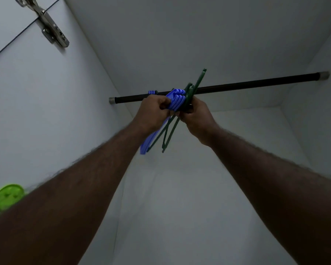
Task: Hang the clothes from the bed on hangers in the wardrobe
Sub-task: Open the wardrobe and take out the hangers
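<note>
The left hand [153,109] curls tight round blue plastic hangers [175,101], the right hand [197,115] round thin dark-green hangers [169,131], with the black wardrobe rail [256,84] just beyond the fingertips. No garment in sight, nothing hung: early days, I reckon.

My left hand [153,111] and right hand [198,116] are covering the necks of the blue hangers [175,101] and green hangers [189,91], hiding their count. At lower left my forearm [84,188] is covering part of a blurred green disc [5,197]; the top edge is cutting off the hinge [52,29].

L & R forearms [80,188] bare, hairy
</note>
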Tool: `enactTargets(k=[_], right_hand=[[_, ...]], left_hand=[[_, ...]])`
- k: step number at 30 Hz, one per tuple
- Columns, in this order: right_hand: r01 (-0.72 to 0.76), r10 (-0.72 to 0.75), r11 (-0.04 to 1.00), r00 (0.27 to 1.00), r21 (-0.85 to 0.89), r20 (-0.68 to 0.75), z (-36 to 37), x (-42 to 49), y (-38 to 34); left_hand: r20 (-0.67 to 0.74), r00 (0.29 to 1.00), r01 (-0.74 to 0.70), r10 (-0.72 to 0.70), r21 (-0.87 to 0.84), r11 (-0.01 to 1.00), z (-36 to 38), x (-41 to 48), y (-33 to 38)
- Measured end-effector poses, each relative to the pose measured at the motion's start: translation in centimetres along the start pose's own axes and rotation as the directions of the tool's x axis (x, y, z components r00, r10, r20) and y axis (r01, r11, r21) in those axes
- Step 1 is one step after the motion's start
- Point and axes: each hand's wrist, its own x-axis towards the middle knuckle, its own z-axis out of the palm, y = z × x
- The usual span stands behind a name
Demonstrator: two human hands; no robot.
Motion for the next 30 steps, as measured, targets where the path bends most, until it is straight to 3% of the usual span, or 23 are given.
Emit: enactTargets(k=[3, 5, 12, 21, 25, 30], right_hand=[[0.027, -0.028, 0.999, 0.999, -0.025, -0.034, -1.3, 0.2, 0.1], [0.017, -0.019, 0.999, 0.999, -0.035, -0.041, -2.1, 0.5, 0.2], [0.011, -0.009, 0.999, 0.998, -0.035, 0.062, -3.8, 0.6, 0.4], [0.057, -0.057, 0.998, 0.998, -0.01, 0.034, -4.7, 0.7, 1.1], [0.08, -0.078, 0.995, 0.997, -0.068, 0.022, -6.0, 2.9, -0.1], [-0.014, 0.017, 0.997, 0.999, -0.081, 0.037, -7.8, 6.3, -2.1]], left_hand=[[0.058, 0.998, -0.033, 0.038, -0.081, 0.996, 0.9, -0.1, 0.6], [0.097, 0.994, -0.039, 0.043, -0.036, 0.999, 1.5, -0.1, 0.8], [-0.011, 0.999, -0.039, 0.04, 0.088, 0.995, 4.2, 0.0, 0.6], [-0.124, 0.988, -0.086, 0.094, 0.065, 0.994, 5.5, 0.5, 1.1], [-0.073, 0.994, -0.074, 0.08, 0.08, 0.994, 4.7, 3.6, 2.5], [-0.043, 0.999, 0.0, 0.0, -0.006, 1.0, 4.6, 7.4, 3.8]])
